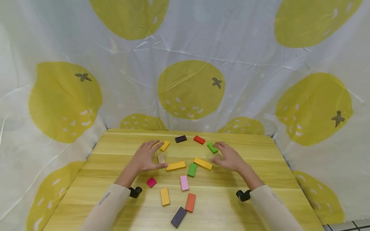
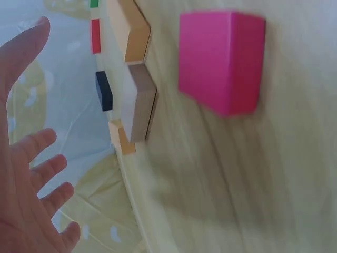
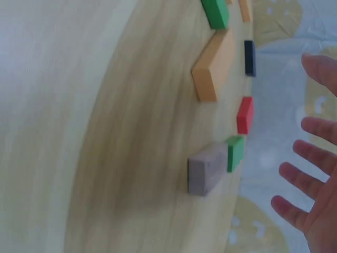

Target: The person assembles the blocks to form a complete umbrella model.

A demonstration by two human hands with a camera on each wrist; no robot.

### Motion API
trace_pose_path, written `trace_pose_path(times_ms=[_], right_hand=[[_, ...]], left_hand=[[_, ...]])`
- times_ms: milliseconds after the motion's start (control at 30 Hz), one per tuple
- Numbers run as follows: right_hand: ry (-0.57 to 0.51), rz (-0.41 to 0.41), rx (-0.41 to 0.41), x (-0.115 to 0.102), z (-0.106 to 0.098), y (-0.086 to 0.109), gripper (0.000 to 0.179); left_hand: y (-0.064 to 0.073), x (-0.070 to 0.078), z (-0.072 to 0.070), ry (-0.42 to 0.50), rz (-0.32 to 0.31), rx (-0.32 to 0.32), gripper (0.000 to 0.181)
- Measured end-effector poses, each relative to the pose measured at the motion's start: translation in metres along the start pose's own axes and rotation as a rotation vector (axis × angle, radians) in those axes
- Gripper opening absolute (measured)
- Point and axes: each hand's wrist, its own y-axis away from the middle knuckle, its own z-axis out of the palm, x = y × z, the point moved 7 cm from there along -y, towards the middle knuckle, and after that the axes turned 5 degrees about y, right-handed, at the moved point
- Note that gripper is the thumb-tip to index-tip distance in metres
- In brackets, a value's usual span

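My left hand (image 1: 146, 157) hovers with fingers spread over a plain wooden block (image 1: 161, 159), nearest a small yellow block (image 1: 165, 146) and a long yellow block (image 1: 176, 166). In the left wrist view nothing lies between its fingers, and a magenta block (image 2: 210, 58) stands close to the camera. My right hand (image 1: 229, 158) is held likewise, partly covering another plain wooden block (image 3: 207, 167) beside a green block (image 1: 212, 148). The right wrist view shows its fingers apart and holding nothing. Another long yellow block (image 1: 203, 164) lies just left of that hand, touching or nearly touching a second green block (image 1: 192, 170).
At the far side lie a black block (image 1: 180, 139) and a red block (image 1: 199, 140). Nearer me are a pink block (image 1: 184, 183), a yellow block (image 1: 165, 197), an orange block (image 1: 190, 202) and a dark block (image 1: 178, 217). A lemon-patterned cloth (image 1: 190, 51) hangs behind the wooden table (image 1: 219, 205).
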Motion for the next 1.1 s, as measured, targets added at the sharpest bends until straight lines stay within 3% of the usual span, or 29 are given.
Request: trace_pose_path(times_ms=[333,667,867,1100], right_hand=[[-0.026,-0.014,-0.006,-0.032,0.023,0.005,0.070],[-0.034,-0.049,0.013,-0.055,0.052,0.016,0.064],[-0.029,-0.084,0.074,-0.065,0.062,0.018,0.055],[-0.043,-0.058,0.030,-0.071,0.077,0.020,0.055]], left_hand=[[0.013,0.030,0.024,0.035,0.048,0.011,0.101],[0.027,0.053,0.057,0.121,0.034,-0.059,0.102],[0.031,0.062,0.065,0.229,0.027,-0.036,0.096],[0.036,0.071,0.072,0.277,0.056,-0.019,0.091]])
